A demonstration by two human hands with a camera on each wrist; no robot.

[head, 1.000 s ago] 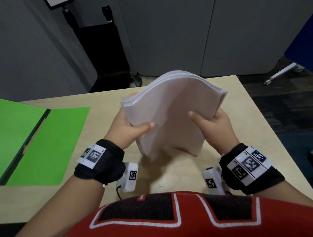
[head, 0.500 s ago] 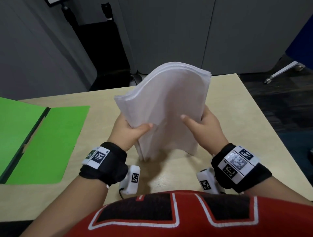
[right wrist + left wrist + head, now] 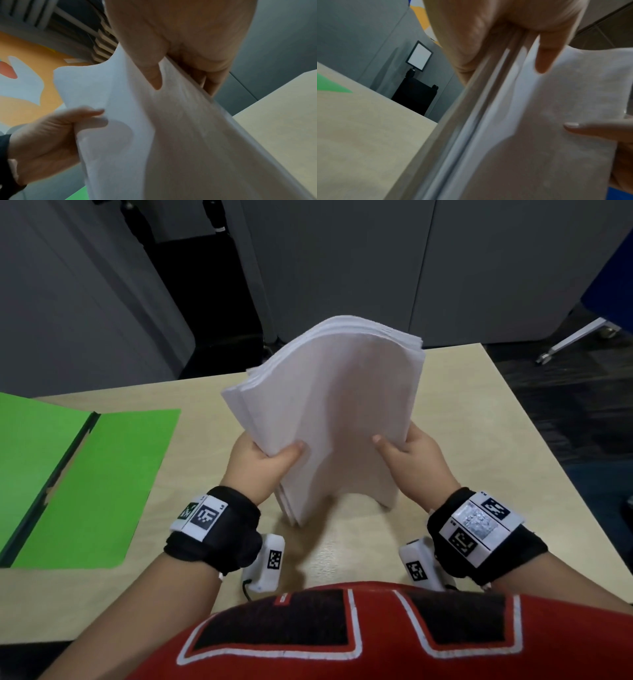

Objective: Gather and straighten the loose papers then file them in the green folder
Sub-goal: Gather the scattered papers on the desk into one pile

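I have tipped the papers point(image 3: 329, 419) more upright on the worktop point(image 3: 479, 446); my left hand point(image 3: 260, 463) and right hand point(image 3: 414, 460) both grip them, squaring them for the open folder point(image 3: 96, 481).

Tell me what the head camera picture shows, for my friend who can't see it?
Two hands hold a curved stack of white paper upright on a tan table, the left hand and right hand gripping its sides. An open green folder lies flat to the left.
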